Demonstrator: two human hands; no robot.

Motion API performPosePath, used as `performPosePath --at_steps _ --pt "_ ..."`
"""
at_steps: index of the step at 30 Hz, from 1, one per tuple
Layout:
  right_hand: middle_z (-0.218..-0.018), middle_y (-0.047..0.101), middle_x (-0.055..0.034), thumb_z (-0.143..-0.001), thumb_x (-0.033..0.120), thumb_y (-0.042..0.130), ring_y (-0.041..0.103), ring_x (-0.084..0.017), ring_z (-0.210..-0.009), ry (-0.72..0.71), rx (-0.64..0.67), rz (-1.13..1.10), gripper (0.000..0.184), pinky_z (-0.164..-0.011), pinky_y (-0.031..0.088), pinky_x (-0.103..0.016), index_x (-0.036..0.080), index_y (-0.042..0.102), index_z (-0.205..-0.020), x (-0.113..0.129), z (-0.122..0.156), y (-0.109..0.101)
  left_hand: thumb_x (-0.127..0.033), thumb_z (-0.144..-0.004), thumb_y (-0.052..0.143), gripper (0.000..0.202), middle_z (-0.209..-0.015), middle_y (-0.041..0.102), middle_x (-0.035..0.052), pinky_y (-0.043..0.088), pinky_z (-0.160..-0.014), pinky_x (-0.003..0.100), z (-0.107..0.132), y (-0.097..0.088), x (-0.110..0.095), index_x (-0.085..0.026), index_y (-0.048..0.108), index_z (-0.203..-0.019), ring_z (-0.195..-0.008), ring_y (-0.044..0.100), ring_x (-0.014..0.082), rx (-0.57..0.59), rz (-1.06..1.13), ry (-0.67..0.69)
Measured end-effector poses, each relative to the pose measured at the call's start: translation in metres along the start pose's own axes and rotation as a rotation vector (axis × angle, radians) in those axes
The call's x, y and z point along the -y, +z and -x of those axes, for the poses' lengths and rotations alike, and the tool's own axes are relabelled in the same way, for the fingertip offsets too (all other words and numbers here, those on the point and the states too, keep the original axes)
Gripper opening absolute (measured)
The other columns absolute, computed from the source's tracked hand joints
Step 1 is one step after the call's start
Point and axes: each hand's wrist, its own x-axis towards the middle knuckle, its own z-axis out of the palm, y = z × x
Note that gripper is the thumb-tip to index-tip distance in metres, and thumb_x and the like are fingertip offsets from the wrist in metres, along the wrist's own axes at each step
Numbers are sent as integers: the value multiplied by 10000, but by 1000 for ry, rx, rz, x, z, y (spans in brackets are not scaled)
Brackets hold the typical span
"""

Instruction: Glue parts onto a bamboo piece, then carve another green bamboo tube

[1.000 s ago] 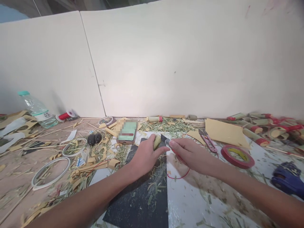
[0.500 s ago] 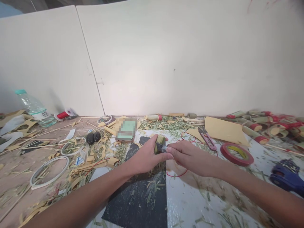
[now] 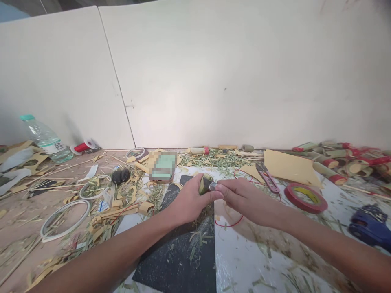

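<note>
My left hand (image 3: 190, 202) is closed around a short green bamboo piece (image 3: 202, 186), held above a dark sheet (image 3: 180, 260) dusted with powder and shavings. My right hand (image 3: 244, 199) pinches a small metal blade (image 3: 213, 186) between thumb and fingers, its end against the bamboo's right side. Most of the bamboo is covered by my left fingers, and the blade's grip end is hidden in my right hand. A loop of red thread (image 3: 230, 224) lies below my right hand.
A pink utility knife (image 3: 269, 180), red tape roll (image 3: 319, 205), yellow card (image 3: 290, 169) and blue tool (image 3: 371, 226) lie to the right. Several red-ended bamboo tubes (image 3: 331, 177) are heaped behind. Leftward are a phone (image 3: 164, 166), white rings (image 3: 44, 235) and a bottle (image 3: 49, 143).
The bamboo has turned slightly in my left hand. My right hand and the blade have shifted a little, with the blade lying flatter against the bamboo.
</note>
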Motion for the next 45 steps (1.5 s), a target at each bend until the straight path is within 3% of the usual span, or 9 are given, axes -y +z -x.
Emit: performPosePath --at_steps 7,13,19,24,29,31,37,41,45 --pt "-565 345 42 -949 541 270 338 -115 -529 -11 -143 -38 474 -511 260 -258 208 311 -614 -2 -2 -4 -492 -837 554 340 -655 391 -57 301 -548 225 1 2 -5 -190 414 -766 -587 346 88 24 110 -12" --pt "-592 371 35 -961 496 285 367 -114 -555 -11 109 -41 450 -519 277 -253 198 348 -630 -5 0 -4 -469 -744 676 379 -756 462 -36 345 -600 228 0 -3 -5 -186 459 -874 -675 416 104 97 143 4" --pt "-627 403 20 -968 458 271 394 -125 -578 -21 148 -28 425 -540 302 -261 197 398 -657 -5 2 -4 -448 -753 662 352 -834 537 -4 374 -656 256 1 -6 -7 -178 511 -921 -743 462 140 116 28 16" --pt "-613 382 27 -965 460 285 382 -124 -577 -3 59 5 431 -538 290 -265 198 364 -632 -2 2 -1 -473 -760 641 349 -812 552 -5 374 -645 259 0 -3 -4 -176 529 -906 -712 463 140 58 -15 -13" --pt "-552 359 39 -954 510 264 349 -117 -528 46 -127 -11 464 -514 262 -266 206 318 -607 -1 -2 -1 -515 -837 520 355 -619 400 -53 295 -541 236 -1 0 -4 -189 430 -728 -570 348 98 20 37 -37" --pt "-542 350 43 -950 524 268 342 -114 -516 41 -116 -39 471 -507 258 -265 207 315 -605 -3 -3 -2 -538 -828 523 386 -601 370 -59 280 -527 232 -1 0 -3 -194 395 -709 -553 328 92 21 52 -37" --pt "-588 372 38 -961 495 285 363 -111 -541 18 125 -58 452 -513 276 -258 197 364 -631 -7 -2 -3 -511 -721 670 411 -770 484 -19 355 -604 242 -4 -5 2 -181 473 -865 -681 418 121 70 0 -1" --pt "-594 369 34 -966 491 273 372 -115 -547 21 118 -31 456 -518 281 -260 194 396 -643 -4 -1 -3 -502 -740 653 403 -846 531 5 383 -657 268 -3 -7 2 -177 495 -918 -742 454 147 77 -53 9" --pt "-593 380 29 -958 477 292 363 -122 -554 40 23 26 445 -516 268 -262 197 374 -622 1 0 0 -527 -747 632 400 -817 548 0 374 -636 270 -1 -5 0 -182 508 -907 -716 460 150 29 -90 -28"
